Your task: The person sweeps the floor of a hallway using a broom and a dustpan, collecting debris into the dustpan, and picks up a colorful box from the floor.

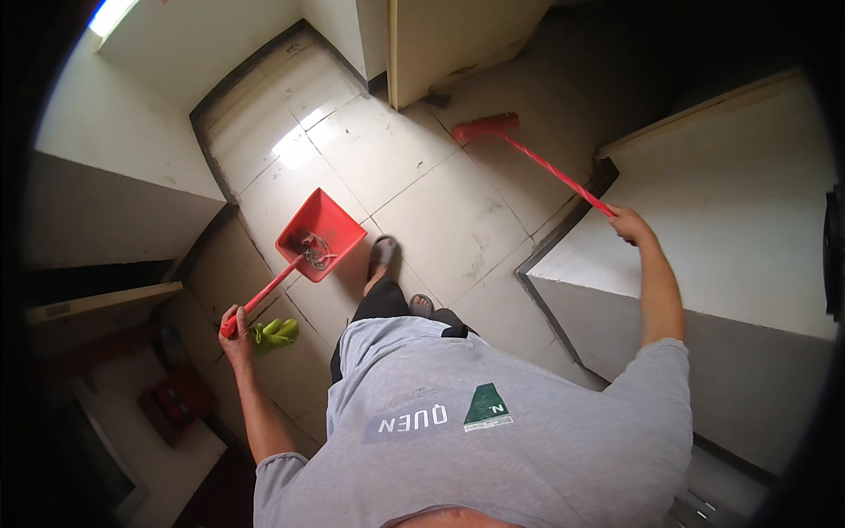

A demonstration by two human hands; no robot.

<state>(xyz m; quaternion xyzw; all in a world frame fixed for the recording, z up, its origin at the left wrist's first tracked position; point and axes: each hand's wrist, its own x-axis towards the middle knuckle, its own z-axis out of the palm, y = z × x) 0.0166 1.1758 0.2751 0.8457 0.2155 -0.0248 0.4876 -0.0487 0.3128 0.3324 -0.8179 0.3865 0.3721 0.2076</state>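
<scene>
My left hand (236, 333) grips the end of the handle of a red long-handled dustpan (321, 231). Grey fluff and stringy debris (315, 251) lie in the pan, near where the handle joins it. Out to the right, my right hand (632, 226) is closed around the twisted red handle of a broom (485, 125). The broom's red head is at the dark doorway, over the floor tiles; whether its bristles touch them I cannot tell. Dark specks and smudges mark the pale tiled floor (422, 218) between the two tools.
Yellow-green slippers or similar items (274, 332) lie on the floor beside my left hand. A door edge (394, 59) stands at the top. The right wall's corner (525, 270) has dark skirting and juts towards me. A red object (175, 402) sits in shadow at lower left.
</scene>
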